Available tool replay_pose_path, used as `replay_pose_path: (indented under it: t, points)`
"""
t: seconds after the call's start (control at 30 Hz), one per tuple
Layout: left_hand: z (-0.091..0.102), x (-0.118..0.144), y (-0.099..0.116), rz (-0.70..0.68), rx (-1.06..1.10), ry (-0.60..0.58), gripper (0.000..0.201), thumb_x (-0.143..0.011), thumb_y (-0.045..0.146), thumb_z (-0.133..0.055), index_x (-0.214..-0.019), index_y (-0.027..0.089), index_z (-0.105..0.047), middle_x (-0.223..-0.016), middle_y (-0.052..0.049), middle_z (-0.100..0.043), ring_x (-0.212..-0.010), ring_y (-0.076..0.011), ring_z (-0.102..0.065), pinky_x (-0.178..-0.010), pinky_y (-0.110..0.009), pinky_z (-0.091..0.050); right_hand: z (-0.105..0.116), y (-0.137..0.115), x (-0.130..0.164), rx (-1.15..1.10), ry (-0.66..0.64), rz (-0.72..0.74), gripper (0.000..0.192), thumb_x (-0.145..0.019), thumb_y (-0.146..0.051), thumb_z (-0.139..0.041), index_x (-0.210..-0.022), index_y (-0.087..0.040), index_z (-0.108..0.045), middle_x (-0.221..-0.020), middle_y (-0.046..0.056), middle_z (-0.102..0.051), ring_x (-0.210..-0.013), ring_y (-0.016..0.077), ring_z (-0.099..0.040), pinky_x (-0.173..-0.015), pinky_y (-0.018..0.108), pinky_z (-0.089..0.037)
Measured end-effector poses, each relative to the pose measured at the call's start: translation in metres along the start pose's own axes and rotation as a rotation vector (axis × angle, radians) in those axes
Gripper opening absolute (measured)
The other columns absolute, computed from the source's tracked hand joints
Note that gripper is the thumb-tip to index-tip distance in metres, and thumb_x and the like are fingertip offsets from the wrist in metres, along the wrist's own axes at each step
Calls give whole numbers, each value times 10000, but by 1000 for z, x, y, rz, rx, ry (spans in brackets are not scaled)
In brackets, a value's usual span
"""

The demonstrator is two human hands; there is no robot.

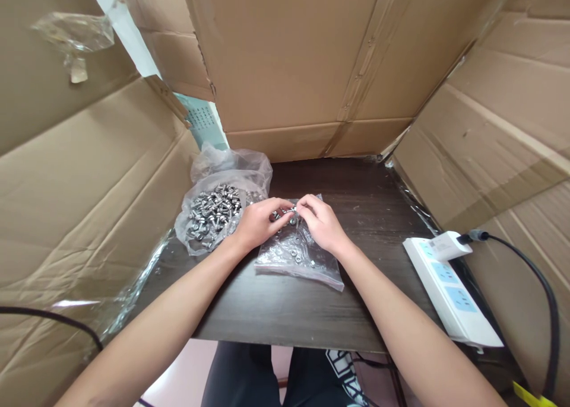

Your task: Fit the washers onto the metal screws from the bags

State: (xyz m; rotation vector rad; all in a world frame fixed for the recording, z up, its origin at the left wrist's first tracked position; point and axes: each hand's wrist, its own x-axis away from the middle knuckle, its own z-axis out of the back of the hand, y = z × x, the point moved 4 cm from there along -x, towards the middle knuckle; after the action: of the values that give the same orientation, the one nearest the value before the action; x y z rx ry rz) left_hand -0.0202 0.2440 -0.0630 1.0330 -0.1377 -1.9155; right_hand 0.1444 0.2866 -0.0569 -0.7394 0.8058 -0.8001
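My left hand (259, 222) is closed, thumb and fingertips curled around a small shiny bolt (291, 209). Right beside it, my right hand (321, 222) pinches at the bolt's other end; its fingertips hide whatever small piece they grip. Both hands are just above a clear zip bag (307, 267) lying flat on the table. Several small metal nuts (294, 254) show on or in this bag. To the left of my left hand, an open clear plastic bag (181, 223) holds a heap of metal bolts (216, 208).
The dark wooden table (285, 312) is enclosed by cardboard walls (294, 51) at the back and sides. A white power strip (445, 288) with a plugged-in adapter (445, 245) is along the right edge. Black cables (550, 300) run at both sides.
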Motion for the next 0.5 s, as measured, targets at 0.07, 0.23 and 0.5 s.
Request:
replay_pose_path:
  t: [0.07, 0.23, 0.5]
  points:
    - [0, 0, 1, -21, -6, -8, 153, -986, 278, -653, -1090, 194, -729, -1032, -30, -784, -794, -135, -728, -696, -221, -572, -1, 0, 0, 8, -19, -3, 253, -958, -325, -487, -734, -222, -548, -780, 15, -584, -770, 185, -556, -746, 318, -400]
    - [0, 0, 1, -36, -14, -1, 174, -999, 282, -639, -1118, 200, -735, -1051, -38, -785, -829, -142, -739, -725, -229, -580, -1, 2, 0, 43, -33, -25, 341, -996, -351, -429, -699, -222, -536, -759, 24, -578, -777, 196, -560, -772, 338, -396]
    - [-2, 1, 1, -92, -25, 0, 227, -1014, 271, -620, -1192, 208, -745, -1037, -52, -785, -831, -149, -733, -724, -244, -568, -4, -1, 0, 55, -64, 22, 396, -1022, -359, -397, -665, -222, -501, -762, 26, -525, -781, 193, -566, -771, 335, -412]
